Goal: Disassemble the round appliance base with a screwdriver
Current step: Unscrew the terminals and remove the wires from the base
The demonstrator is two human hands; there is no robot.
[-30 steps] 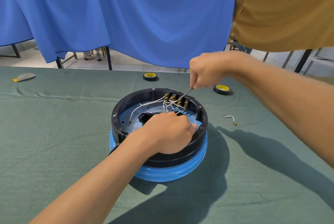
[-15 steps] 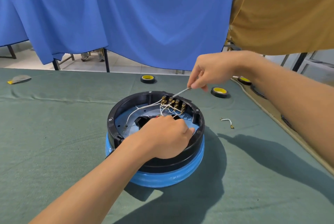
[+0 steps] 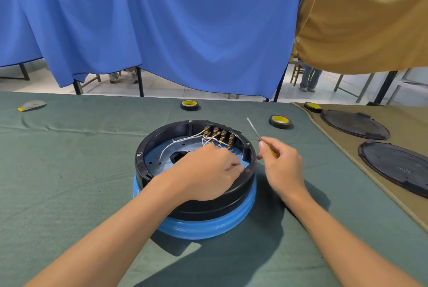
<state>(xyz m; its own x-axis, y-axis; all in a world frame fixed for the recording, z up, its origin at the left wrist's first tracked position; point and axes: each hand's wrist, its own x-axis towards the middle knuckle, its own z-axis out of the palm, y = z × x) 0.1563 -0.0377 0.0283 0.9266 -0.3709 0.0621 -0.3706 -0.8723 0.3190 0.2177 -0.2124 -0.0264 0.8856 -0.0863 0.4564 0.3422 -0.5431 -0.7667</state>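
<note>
Right hand [image 3: 283, 166] pinches slim metal screwdriver [image 3: 253, 129]; left hand [image 3: 206, 173] curled inside round plastic base [image 3: 208, 224], grip unclear.

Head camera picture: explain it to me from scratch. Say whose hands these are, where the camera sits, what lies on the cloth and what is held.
There is no machine here. A person works with bare hands, and the one picture comes from a camera worn on the head, looking forward and down.

The left hand lies over the round appliance base, an open black ring on a blue band. Its fingers curl in near the white wires; whether they grip one is hidden.

The right hand pinches a thin screwdriver, whose tip is raised beside the base and touches nothing.

Tape rolls lie on the green cloth behind the base. Two black round covers lie on the tan cloth at the right.
</note>
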